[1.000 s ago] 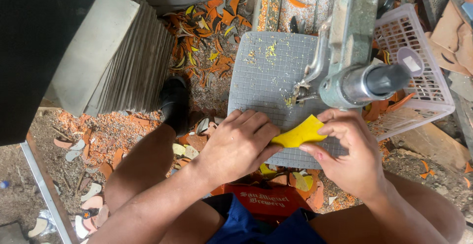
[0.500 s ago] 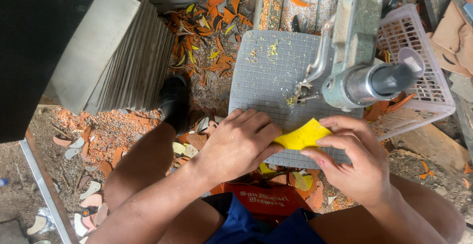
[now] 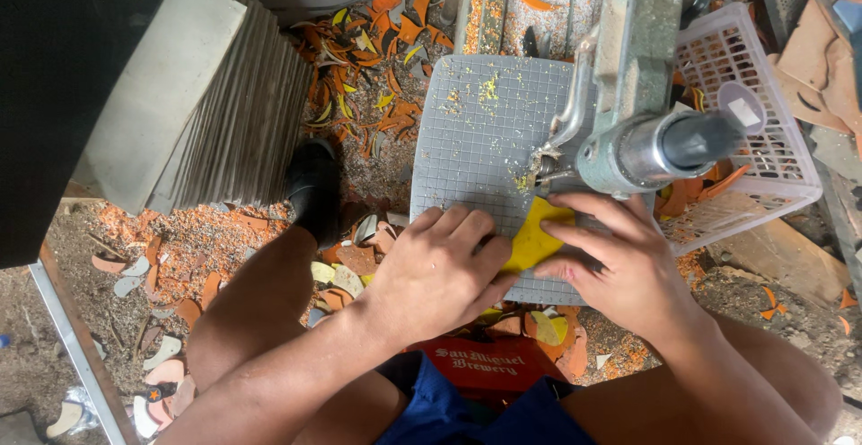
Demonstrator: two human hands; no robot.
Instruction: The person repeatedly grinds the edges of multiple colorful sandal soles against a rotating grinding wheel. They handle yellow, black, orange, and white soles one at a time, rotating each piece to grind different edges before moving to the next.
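Observation:
A yellow tile piece (image 3: pixel 532 238) lies on a grey gridded cutting plate (image 3: pixel 485 153), just below the head of a metal cutting tool (image 3: pixel 642 131). My left hand (image 3: pixel 437 270) presses on the tile's left side, fingers curled over its edge. My right hand (image 3: pixel 620 261) grips its right side, fingers spread toward the tool's tip. The tile's far edge sits under the tool's tip, beside yellow chips (image 3: pixel 523 180).
A stack of grey tiles (image 3: pixel 215 113) leans at left. Orange and yellow shards (image 3: pixel 373 77) litter the ground. A white plastic basket (image 3: pixel 763 153) with offcuts stands at right. My black shoe (image 3: pixel 314 189) rests by the plate. A red crate (image 3: pixel 489 364) is under me.
Both hands have pushed the yellow tile piece forward, up toward the tool's tip. My right hand's fingers have spread flatter over the tile.

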